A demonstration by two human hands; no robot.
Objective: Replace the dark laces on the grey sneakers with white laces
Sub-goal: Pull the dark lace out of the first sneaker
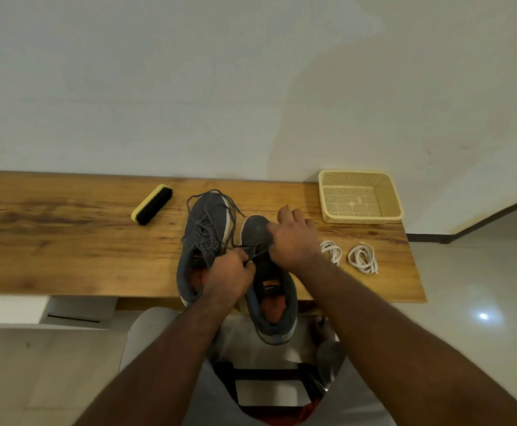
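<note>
Two grey sneakers stand side by side on the wooden table (66,235). The left sneaker (203,229) still carries its dark lace, which trails loosely over its toe. The right sneaker (269,290) hangs with its heel over the table's front edge. My left hand (231,276) pinches a dark lace (252,250) that runs across to the right sneaker's eyelets. My right hand (292,238) lies over that sneaker's front, fingers curled around the toe area. Two coiled white laces (363,258) lie to the right of the shoes.
A yellow-backed shoe brush (152,204) lies left of the sneakers. A cream plastic basket (360,195) sits at the back right corner. A wall runs right behind the table. My knees are below the front edge.
</note>
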